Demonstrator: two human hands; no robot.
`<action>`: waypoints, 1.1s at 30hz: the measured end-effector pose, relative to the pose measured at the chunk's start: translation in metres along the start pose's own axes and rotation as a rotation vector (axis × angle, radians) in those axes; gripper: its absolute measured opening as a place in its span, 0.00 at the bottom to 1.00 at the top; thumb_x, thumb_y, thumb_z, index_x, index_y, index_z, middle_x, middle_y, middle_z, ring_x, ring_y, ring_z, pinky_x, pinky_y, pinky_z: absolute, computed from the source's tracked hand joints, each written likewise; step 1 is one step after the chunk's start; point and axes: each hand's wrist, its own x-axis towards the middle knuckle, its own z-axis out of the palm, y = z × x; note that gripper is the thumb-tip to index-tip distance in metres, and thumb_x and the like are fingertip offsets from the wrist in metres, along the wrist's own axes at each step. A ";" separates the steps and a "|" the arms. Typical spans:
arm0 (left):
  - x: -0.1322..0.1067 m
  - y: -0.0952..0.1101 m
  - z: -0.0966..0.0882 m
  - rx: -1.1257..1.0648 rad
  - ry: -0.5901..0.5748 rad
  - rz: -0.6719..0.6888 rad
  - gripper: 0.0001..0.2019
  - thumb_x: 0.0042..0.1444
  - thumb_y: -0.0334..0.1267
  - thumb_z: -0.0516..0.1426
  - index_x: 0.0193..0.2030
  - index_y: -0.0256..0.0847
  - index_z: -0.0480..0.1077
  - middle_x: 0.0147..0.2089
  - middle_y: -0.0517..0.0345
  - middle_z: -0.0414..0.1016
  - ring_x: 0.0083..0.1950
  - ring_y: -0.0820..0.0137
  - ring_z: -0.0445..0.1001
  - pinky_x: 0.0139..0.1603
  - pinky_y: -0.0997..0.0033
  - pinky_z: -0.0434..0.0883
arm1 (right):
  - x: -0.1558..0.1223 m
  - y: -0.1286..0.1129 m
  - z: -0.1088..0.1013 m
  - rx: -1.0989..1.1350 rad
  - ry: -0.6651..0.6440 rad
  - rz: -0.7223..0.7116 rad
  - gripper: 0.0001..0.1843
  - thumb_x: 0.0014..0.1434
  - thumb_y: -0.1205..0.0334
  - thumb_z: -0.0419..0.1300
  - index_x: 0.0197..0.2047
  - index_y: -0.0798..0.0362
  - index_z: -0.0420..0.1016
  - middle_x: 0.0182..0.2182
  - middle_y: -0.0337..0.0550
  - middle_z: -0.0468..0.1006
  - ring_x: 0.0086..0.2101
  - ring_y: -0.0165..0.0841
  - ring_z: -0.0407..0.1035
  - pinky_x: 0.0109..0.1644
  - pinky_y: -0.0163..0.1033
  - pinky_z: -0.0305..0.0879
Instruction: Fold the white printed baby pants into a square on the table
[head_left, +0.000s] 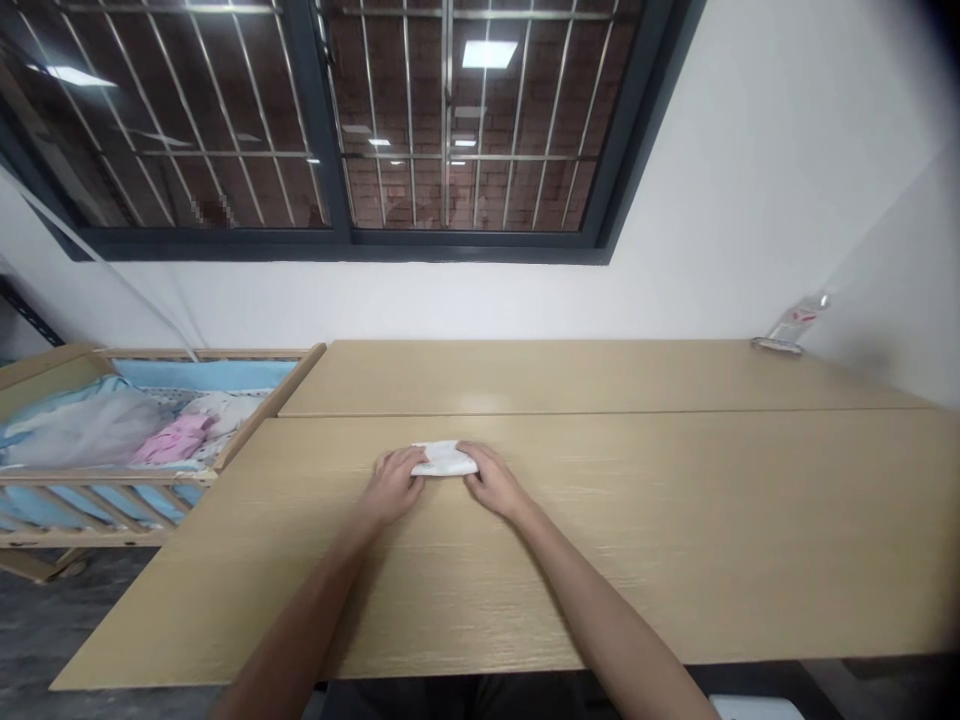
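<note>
A small white bundle (445, 459), which looks like a folded cloth, lies on the wooden tabletop (637, 520) near its middle. My left hand (395, 484) grips the left end, with the fingers curled over the edge. At the right end, my right hand (491, 480) holds it between thumb and fingers. Both forearms reach forward from the near edge of the table. Whatever lies under the bundle and my fingertips is hidden.
Left of the table stands a wooden crib (247, 425) with blue lining, holding a pink cloth (176, 438) and other bedding. A clear plastic bottle (801, 318) stands at the back right corner. A barred window (472, 245) is in the wall beyond the table.
</note>
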 end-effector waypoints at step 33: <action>-0.081 0.121 0.009 0.431 0.117 -0.347 0.26 0.67 0.51 0.49 0.62 0.33 0.67 0.61 0.33 0.72 0.61 0.45 0.70 0.59 0.48 0.67 | 0.057 -0.062 -0.024 -0.121 -0.375 -0.147 0.30 0.73 0.45 0.46 0.72 0.50 0.61 0.71 0.51 0.61 0.70 0.45 0.54 0.73 0.56 0.49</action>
